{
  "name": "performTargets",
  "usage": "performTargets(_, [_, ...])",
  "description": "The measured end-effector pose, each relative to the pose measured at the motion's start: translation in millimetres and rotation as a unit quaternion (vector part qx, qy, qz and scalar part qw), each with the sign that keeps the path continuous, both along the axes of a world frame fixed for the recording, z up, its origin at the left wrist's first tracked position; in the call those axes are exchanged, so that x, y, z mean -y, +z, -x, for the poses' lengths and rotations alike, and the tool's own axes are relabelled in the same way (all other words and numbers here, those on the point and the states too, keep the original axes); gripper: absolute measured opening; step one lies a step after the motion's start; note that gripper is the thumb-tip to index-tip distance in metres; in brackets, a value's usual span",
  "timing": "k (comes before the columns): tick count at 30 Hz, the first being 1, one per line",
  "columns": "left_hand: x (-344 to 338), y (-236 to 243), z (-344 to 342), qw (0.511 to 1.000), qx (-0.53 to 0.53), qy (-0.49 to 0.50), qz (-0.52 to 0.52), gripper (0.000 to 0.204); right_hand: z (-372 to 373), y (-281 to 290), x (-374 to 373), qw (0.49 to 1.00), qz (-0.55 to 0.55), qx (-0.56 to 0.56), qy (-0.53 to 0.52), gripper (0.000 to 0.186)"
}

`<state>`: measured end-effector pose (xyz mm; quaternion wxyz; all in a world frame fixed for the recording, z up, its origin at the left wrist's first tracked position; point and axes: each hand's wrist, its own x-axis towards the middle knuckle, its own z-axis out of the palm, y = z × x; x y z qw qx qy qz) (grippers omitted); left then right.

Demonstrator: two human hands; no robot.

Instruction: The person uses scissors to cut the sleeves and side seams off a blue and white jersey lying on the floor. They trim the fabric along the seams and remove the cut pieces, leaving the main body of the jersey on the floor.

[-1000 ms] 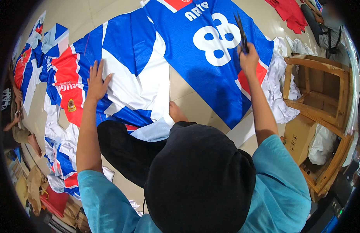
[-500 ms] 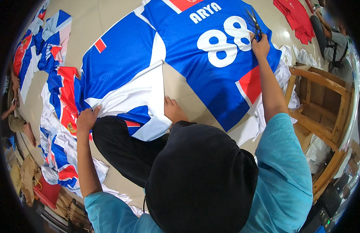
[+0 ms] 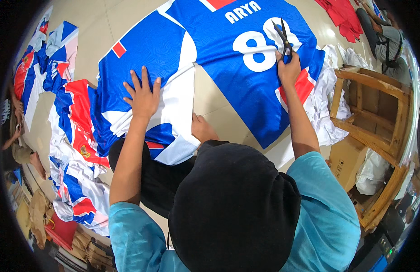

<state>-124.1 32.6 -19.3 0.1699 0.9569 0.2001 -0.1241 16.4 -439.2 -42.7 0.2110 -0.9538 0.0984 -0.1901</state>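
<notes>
Blue-and-white fabric (image 3: pixel 160 50) lies on the floor (image 3: pixel 214 99) directly beneath the left hand (image 3: pixel 145 99), fingers spread wide, while the right hand (image 3: pixel 289 70) grips scissors (image 3: pixel 286 44) pointing toward the numbered blue panel (image 3: pixel 259 106)'s far edge.

At ten o'clock the left hand (image 3: pixel 144 99) lies spread on blue-and-white cloth (image 3: pixel 148 50); near two, the right hand (image 3: pixel 289 71) grips dark scissors (image 3: pixel 286 44), blades parted toward twelve, over a blue panel (image 3: pixel 259 104) with white printing; a wooden frame (image 3: pixel 365 139) stands at three; red cloth (image 3: pixel 343 20) lies beyond one.
</notes>
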Motion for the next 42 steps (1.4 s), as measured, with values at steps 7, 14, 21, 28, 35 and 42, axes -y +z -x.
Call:
performTargets(7, [26.1,15.8,20.6,0.993,-0.104,0.036,0.034,0.093,37.6,-19.5,22.5,0.997,0.031,0.024,-0.061,0.071])
performTargets(14, [47.4,35.7,20.1,0.958,0.103,-0.241,0.113,0.059,54.7,9.1,-9.9,0.997,-0.052,0.032,-0.049,0.057])
performTargets(21, [60.0,10.6,42.8,0.947,0.092,-0.305,0.037,0.035,126.6,34.8,-101.0,0.974,-0.189,-0.037,0.119,0.04])
performTargets(28, [44.5,59.2,27.1,0.91,0.045,-0.293,0.288,0.017,176.4,32.4,-136.3,0.944,-0.254,-0.16,0.139,0.04])
performTargets(35, [55.7,51.2,21.6,0.911,0.072,-0.236,0.33,0.02,196.6,35.6,-157.2,0.792,-0.474,-0.377,0.077,0.044])
performTargets(42, [14.2,0.6,-28.2,0.969,0.179,-0.166,0.032,0.066,148.3,24.8,-130.1,0.974,-0.192,-0.048,0.112,0.038])
